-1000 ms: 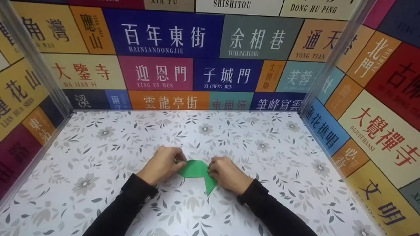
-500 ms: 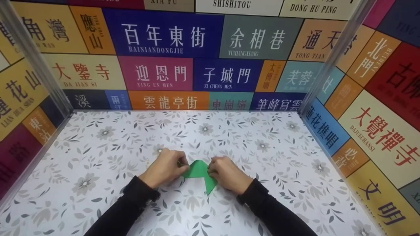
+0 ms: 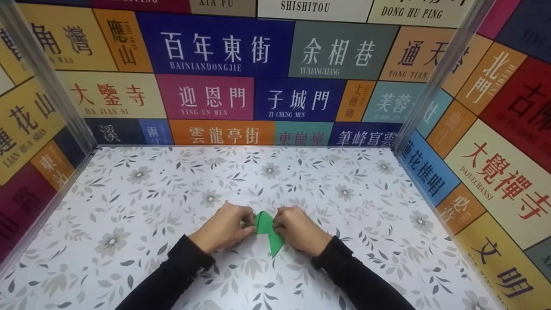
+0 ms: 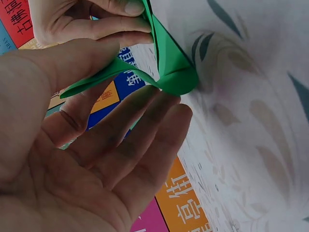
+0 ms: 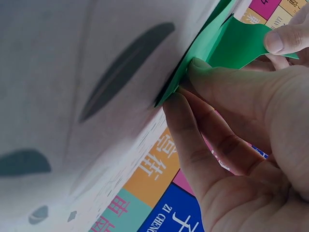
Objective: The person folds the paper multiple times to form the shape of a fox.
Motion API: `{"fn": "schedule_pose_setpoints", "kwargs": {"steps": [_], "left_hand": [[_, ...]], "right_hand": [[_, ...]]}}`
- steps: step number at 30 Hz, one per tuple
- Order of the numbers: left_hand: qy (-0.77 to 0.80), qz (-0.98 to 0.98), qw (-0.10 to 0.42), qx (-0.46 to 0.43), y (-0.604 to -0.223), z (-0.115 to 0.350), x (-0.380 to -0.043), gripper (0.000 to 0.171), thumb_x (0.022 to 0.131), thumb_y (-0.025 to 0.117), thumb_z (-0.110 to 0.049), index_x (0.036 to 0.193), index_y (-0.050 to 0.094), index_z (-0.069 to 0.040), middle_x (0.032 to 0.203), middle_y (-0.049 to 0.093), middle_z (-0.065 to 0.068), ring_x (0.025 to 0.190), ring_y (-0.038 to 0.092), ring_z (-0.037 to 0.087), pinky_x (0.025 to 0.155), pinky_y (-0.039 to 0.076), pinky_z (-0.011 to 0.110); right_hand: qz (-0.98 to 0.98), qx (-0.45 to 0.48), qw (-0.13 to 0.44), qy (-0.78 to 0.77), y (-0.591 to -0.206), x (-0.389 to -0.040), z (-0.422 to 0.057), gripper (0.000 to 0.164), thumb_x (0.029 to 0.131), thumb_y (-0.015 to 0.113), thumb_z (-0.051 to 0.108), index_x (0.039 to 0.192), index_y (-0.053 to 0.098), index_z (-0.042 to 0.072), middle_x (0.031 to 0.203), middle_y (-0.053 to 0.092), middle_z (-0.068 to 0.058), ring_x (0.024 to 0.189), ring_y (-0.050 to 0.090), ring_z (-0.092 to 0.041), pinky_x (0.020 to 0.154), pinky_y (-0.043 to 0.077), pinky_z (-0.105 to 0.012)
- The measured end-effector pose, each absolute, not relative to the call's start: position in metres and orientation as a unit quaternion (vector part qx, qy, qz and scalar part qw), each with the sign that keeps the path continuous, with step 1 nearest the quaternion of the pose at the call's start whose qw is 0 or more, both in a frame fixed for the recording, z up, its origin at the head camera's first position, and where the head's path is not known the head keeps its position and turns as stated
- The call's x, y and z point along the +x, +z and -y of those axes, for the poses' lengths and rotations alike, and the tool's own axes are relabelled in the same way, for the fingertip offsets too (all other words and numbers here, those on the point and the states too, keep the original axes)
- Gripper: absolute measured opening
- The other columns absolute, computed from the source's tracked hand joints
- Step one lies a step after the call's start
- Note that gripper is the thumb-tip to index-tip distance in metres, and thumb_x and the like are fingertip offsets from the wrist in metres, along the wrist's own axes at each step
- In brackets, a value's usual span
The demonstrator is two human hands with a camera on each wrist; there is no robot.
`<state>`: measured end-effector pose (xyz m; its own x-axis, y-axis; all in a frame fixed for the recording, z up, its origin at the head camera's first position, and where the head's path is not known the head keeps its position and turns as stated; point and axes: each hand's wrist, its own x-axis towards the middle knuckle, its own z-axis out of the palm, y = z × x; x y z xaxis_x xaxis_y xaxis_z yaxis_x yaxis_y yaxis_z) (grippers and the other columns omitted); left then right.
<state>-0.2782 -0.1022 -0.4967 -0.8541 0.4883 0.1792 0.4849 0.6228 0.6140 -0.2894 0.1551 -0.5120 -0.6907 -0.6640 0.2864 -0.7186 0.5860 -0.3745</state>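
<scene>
A folded piece of green paper (image 3: 264,222) lies on the table between both hands, one pointed end toward the wearer. My left hand (image 3: 226,229) pinches the paper's left end between thumb and fingers. In the left wrist view that end of the paper (image 4: 177,83) is lifted and bends over in a rounded curve, not pressed flat. My right hand (image 3: 303,230) pinches the right part between thumb and forefinger, low at the tabletop. The right wrist view shows layered paper edges (image 5: 205,41) under the right thumb.
The white tabletop (image 3: 172,185) has a grey leaf and flower print. Upright panels with coloured sign blocks, such as a dark blue one (image 3: 215,56), stand at the back and both sides. Clear strips (image 3: 439,73) run along the corners.
My left hand has moved right toward the right hand, bringing the paper's left end up and over. Less green shows between the hands. The right hand has stayed in place.
</scene>
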Motion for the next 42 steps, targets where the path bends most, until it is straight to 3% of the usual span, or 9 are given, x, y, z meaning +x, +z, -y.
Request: {"fn": "schedule_pose_setpoints", "kwargs": {"steps": [8,17,24,31,42], "left_hand": [[0.327,-0.900,0.006,0.289,-0.502,0.099,-0.279,0.014,0.096,0.090,-0.009,0.092,0.080,-0.018,0.091,0.084,-0.004,0.083,0.072,0.008,0.079,0.063,0.028],[0.316,-0.904,0.008,0.288,-0.502,0.099,-0.277,0.014,0.096,0.090,-0.011,0.102,0.079,-0.015,0.098,0.088,0.002,0.093,0.084,0.023,0.087,0.070,0.040],[0.284,-0.901,-0.025,0.326,-0.504,0.100,-0.275,0.014,0.093,0.089,-0.005,0.100,0.081,-0.015,0.093,0.087,0.002,0.084,0.082,0.021,0.080,0.068,0.034],[0.290,-0.893,-0.017,0.345,-0.506,0.098,-0.273,0.013,0.095,0.088,-0.003,0.099,0.085,-0.015,0.092,0.088,0.001,0.075,0.071,0.006,0.074,0.063,0.025],[0.273,-0.891,-0.037,0.361,-0.512,0.094,-0.272,0.014,0.092,0.092,-0.004,0.099,0.087,-0.016,0.099,0.090,0.000,0.084,0.081,0.012,0.082,0.070,0.030]], "right_hand": [[0.889,0.386,0.057,0.239,-0.513,-0.290,-0.155,0.013,0.094,0.086,-0.007,0.095,0.091,0.005,0.095,0.082,-0.010,0.088,0.080,-0.025,0.081,0.069,-0.034],[0.886,0.390,0.060,0.243,-0.513,-0.290,-0.155,0.012,0.093,0.087,-0.007,0.094,0.091,0.004,0.095,0.082,-0.011,0.088,0.080,-0.026,0.082,0.070,-0.035],[0.886,0.392,0.063,0.239,-0.514,-0.290,-0.155,0.012,0.093,0.087,-0.007,0.094,0.091,0.005,0.094,0.081,-0.010,0.087,0.080,-0.025,0.081,0.069,-0.035],[0.885,0.394,0.063,0.242,-0.514,-0.291,-0.155,0.014,0.092,0.086,-0.009,0.092,0.090,0.004,0.094,0.081,-0.011,0.086,0.080,-0.024,0.078,0.069,-0.032],[0.887,0.391,0.060,0.236,-0.513,-0.291,-0.154,0.013,0.093,0.086,-0.007,0.092,0.090,0.005,0.093,0.080,-0.010,0.085,0.079,-0.025,0.078,0.068,-0.033]]}}
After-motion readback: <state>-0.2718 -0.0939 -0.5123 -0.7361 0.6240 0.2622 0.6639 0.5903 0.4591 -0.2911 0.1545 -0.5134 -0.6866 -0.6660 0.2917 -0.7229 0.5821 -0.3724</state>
